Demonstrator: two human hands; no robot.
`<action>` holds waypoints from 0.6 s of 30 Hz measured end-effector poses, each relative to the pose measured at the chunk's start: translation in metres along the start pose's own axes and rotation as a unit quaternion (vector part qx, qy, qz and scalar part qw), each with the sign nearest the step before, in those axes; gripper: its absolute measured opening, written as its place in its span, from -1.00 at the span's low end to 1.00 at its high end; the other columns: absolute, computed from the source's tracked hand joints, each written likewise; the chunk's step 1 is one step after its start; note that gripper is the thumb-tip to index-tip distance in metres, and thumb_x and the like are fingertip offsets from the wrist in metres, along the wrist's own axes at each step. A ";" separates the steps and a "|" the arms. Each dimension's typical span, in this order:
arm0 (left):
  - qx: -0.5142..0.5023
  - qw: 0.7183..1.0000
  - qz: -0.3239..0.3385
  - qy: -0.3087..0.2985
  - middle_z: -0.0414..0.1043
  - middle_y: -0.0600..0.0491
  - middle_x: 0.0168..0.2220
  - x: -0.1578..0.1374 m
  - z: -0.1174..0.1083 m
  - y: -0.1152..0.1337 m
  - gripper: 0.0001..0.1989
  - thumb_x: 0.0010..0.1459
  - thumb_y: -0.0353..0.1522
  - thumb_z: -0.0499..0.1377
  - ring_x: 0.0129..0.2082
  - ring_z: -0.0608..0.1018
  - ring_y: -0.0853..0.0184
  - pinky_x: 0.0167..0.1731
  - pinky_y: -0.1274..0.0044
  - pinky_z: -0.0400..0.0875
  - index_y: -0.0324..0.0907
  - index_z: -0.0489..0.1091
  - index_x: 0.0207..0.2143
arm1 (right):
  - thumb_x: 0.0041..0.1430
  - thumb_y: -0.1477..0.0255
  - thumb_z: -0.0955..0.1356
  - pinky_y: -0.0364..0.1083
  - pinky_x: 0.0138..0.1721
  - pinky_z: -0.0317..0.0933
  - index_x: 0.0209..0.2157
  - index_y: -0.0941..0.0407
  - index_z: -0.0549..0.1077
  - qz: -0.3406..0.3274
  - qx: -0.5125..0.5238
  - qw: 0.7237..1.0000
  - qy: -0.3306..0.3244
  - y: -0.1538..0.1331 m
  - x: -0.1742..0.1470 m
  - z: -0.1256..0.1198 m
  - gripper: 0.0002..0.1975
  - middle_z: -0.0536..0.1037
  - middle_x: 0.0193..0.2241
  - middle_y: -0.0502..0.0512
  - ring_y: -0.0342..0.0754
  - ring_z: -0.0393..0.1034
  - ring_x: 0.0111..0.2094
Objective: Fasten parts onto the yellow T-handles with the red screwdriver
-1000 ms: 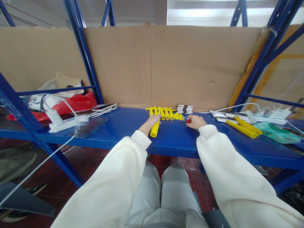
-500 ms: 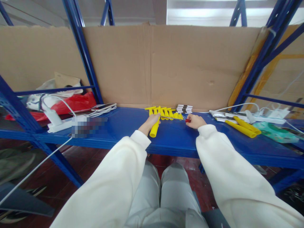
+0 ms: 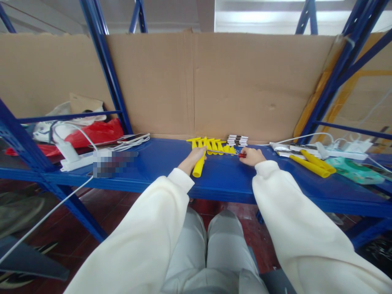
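Note:
My left hand (image 3: 194,157) is closed around a yellow tube-like part (image 3: 199,165), whose wide round end points toward me. In my right hand (image 3: 252,156), the fingers are wrapped round the red handle of a screwdriver (image 3: 242,155). Its thin metal shaft runs left, with the tip reaching the yellow part at my left hand; the exact contact point is too small to tell. Just behind my hands, several yellow pieces (image 3: 217,143) lie in a row on the blue shelf (image 3: 165,159). A stack of small white and black pieces (image 3: 238,140) sits behind them.
Cardboard (image 3: 232,81) walls off the back. To the right lie yellow tubes (image 3: 314,164), a green packet (image 3: 355,170) and white cables. At left are a power strip (image 3: 81,159), a phone with a coiled cable (image 3: 134,140) and a red bag (image 3: 98,132). Blue posts (image 3: 108,69) frame the shelf.
Both hands stay nearly in place, still holding the yellow part and the screwdriver. The screwdriver's shaft shows slightly more clearly now.

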State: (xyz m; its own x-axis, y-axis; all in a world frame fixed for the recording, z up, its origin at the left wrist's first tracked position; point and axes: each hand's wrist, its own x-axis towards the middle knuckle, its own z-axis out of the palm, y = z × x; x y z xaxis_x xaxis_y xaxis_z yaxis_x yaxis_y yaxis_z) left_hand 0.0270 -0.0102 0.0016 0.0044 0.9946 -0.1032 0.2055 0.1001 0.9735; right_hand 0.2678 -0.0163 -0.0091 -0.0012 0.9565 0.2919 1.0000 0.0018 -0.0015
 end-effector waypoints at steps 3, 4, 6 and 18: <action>0.001 1.000 0.000 -0.003 0.24 0.18 -0.68 0.001 0.000 0.000 -0.74 0.42 -0.32 0.01 -0.72 0.28 0.42 -0.64 0.60 0.21 -0.30 0.41 -0.05 | 0.10 0.41 0.37 -0.01 -0.15 0.23 -0.29 0.05 0.47 0.001 -0.003 1.000 -0.004 -0.001 0.000 -0.001 -0.90 0.66 -0.17 0.16 0.14 0.52 -0.09; 0.000 1.000 0.001 -0.005 0.24 0.18 -0.68 0.001 0.000 -0.001 -0.74 0.42 -0.32 0.01 -0.73 0.28 0.42 -0.63 0.60 0.21 -0.30 0.41 -0.04 | 0.08 0.42 0.37 -0.03 -0.18 0.23 -0.29 0.05 0.47 0.003 -0.002 1.000 -0.008 -0.001 0.000 -0.001 -0.89 0.66 -0.19 0.16 0.13 0.53 -0.12; -0.003 1.000 0.005 -0.006 0.24 0.19 -0.68 0.002 0.000 -0.001 -0.73 0.43 -0.32 0.01 -0.73 0.28 0.43 -0.64 0.60 0.20 -0.31 0.40 -0.04 | 0.06 0.42 0.39 -0.07 -0.26 0.21 -0.28 0.05 0.48 0.009 0.001 1.000 -0.016 -0.001 0.000 -0.001 -0.87 0.65 -0.24 0.17 0.11 0.53 -0.18; 0.005 1.000 0.005 0.001 0.24 0.19 -0.69 0.003 0.001 -0.001 -0.72 0.43 -0.32 0.02 -0.73 0.28 0.43 -0.65 0.61 0.17 -0.35 0.39 -0.04 | 0.08 0.42 0.37 -0.04 -0.20 0.22 -0.24 0.06 0.52 0.002 -0.005 1.000 -0.003 0.002 0.001 0.001 -0.83 0.66 -0.22 0.18 0.12 0.53 -0.16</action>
State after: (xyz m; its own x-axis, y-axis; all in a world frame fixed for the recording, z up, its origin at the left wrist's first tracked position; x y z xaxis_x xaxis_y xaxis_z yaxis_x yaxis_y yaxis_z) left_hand 0.0275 -0.0073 -0.0003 0.0057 0.9957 -0.0927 0.2158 0.0893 0.9723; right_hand 0.2702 -0.0147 -0.0101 0.0031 0.9581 0.2864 1.0000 -0.0052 0.0065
